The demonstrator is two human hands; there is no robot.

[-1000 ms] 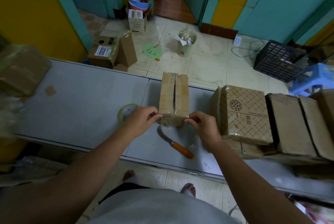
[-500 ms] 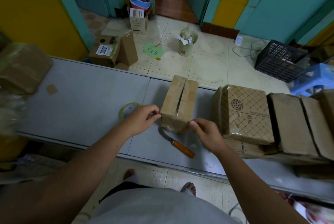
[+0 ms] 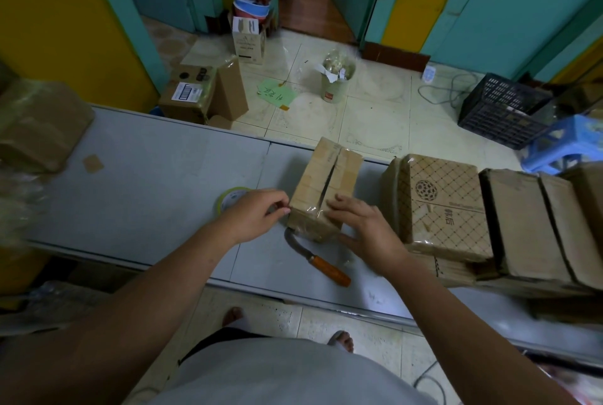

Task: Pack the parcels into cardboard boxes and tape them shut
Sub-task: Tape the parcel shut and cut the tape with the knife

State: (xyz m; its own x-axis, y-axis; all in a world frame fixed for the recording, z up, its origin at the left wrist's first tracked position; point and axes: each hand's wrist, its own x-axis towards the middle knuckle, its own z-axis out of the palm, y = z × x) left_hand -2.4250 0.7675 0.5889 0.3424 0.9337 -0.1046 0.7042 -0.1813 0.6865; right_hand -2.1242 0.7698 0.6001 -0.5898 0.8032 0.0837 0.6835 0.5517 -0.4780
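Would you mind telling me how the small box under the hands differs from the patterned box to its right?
The small box is plain brown; the patterned box carries a printed lattice and a round emblem. The small box's top flaps show a dark gap; the patterned box's top shows none. The left hand pinches the small box's corner and the right hand rests on it; neither holds the patterned box. Both are cardboard.

Worktop (image 3: 146, 176) count: 1 small cardboard box (image 3: 326, 182), 1 tape roll (image 3: 230, 197), 1 knife (image 3: 326, 269), 1 patterned box (image 3: 447, 208), at least 2 plain boxes (image 3: 522, 218) right of it; further ones blurred, not countable. Floor (image 3: 375, 124) count: 1 black crate (image 3: 499, 110), 1 blue stool (image 3: 561, 146), 1 green paper sheet (image 3: 275, 94), 1 pale bin (image 3: 336, 84), 1 labelled brown box (image 3: 186, 97), 1 white carton (image 3: 248, 45).
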